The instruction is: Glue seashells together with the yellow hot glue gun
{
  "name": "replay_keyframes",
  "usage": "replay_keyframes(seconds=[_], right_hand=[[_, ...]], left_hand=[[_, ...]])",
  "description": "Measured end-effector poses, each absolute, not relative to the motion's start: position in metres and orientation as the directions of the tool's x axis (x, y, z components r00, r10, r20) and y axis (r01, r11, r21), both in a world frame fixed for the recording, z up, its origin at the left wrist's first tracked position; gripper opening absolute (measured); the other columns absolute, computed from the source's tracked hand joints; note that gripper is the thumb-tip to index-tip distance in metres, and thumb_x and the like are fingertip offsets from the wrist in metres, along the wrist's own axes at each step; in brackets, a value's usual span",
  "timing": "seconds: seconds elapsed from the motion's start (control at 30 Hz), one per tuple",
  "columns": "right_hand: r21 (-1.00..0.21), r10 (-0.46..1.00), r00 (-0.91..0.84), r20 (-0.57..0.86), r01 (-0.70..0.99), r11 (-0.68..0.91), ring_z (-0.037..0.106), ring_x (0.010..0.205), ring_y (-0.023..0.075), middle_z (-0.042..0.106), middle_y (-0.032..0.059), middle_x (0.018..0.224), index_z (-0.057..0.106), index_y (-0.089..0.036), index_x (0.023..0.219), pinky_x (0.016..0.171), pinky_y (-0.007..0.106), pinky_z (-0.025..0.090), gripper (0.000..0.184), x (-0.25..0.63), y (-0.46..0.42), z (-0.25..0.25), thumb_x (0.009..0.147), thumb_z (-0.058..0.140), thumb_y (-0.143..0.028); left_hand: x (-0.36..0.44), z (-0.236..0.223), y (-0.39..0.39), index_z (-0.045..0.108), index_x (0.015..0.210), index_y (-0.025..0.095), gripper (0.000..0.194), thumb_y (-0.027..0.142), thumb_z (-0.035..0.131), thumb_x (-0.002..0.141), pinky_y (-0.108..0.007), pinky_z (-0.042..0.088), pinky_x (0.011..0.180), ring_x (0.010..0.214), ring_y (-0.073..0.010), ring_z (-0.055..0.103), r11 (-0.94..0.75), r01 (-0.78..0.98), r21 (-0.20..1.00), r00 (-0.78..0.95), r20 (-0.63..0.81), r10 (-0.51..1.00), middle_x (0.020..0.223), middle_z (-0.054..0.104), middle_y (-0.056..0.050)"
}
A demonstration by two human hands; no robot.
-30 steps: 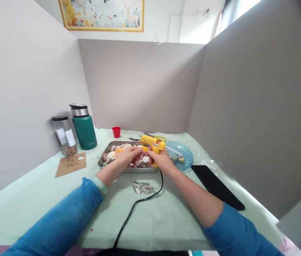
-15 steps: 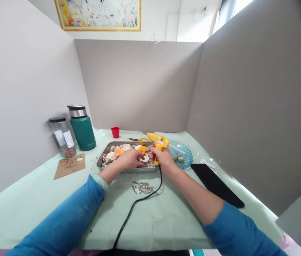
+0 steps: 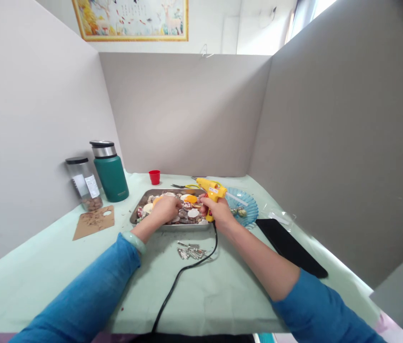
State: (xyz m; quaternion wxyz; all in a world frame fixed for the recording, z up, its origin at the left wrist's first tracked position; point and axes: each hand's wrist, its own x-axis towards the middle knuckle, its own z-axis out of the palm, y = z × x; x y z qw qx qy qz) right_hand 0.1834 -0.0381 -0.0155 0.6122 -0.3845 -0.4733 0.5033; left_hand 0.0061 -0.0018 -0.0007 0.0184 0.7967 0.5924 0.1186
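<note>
Metal tray: On the worktop (image 3: 240,290), spread with pale green cloth, I see a shallow rectangular silver metal tray (image 3: 176,228), my landmark, holding a heap of white, orange and brown seashells (image 3: 193,213).
Glue gun: A yellow plastic glue gun (image 3: 211,187) is held up over the tray's right end, with a translucent glue stick (image 3: 237,198) jutting from its back.
Right hand: The right hand (image 3: 219,212) is wrapped round the gun's grip; thumb and forefinger reach past it, and whether they also pinch something small I cannot tell.
Left hand: The left hand (image 3: 167,209) dips over the left-middle of the tray, back upward, fingers curled down among the seashells; its fingertips are hidden, so I cannot tell whether they pinch one.
Silver clips: A loose pile of slim silver metal clips (image 3: 191,251) lies in front of the tray, touched by neither hand.
Blue plate: Just right of the tray, a scalloped translucent blue plate (image 3: 253,206) carries small greenish lumps (image 3: 240,212), too small for me to call finished or raw.
Progress: I judge the step as sorting through seashells, gun in hand; plenty lie loose, the clips look unused, and I can make out no joined piece.
</note>
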Motion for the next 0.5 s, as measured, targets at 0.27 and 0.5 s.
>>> replay_keyframes(seconds=[0.27, 0.5], right_hand=[[-0.953, 0.980, 0.041, 0.194, -0.227, 0.198, 0.046, 0.038, 0.0072, 0.054, -0.0051, 0.045, 0.058, -0.016, 0.076, 0.040, 0.018, 0.040, 0.020, 0.1829, -0.0393, -0.0141, 0.062, 0.064, -0.028], [-0.953, 0.979, 0.045, 0.199, -0.226, 0.204, 0.047, 0.039, 0.0078, 0.054, -0.0054, 0.045, 0.057, -0.016, 0.077, 0.041, 0.018, 0.040, 0.020, 0.1829, -0.0398, -0.0144, 0.062, 0.065, -0.028]], left_hand=[[-0.0009, 0.0012, -0.0029, 0.075, 0.091, 0.021, 0.029, 0.018, 0.051, 0.075, -0.023, 0.045, 0.063, 0.061, -0.0158, 0.063, -0.324, 0.896, 0.303, 0.291, 0.148, 0.945, 0.074, 0.072, -0.003], [0.0008, 0.0016, -0.0058, 0.075, 0.088, 0.022, 0.027, 0.030, 0.050, 0.082, -0.024, 0.044, 0.070, 0.071, -0.0171, 0.063, -0.464, 0.841, 0.278, 0.435, 0.162, 0.886, 0.072, 0.071, -0.002]])
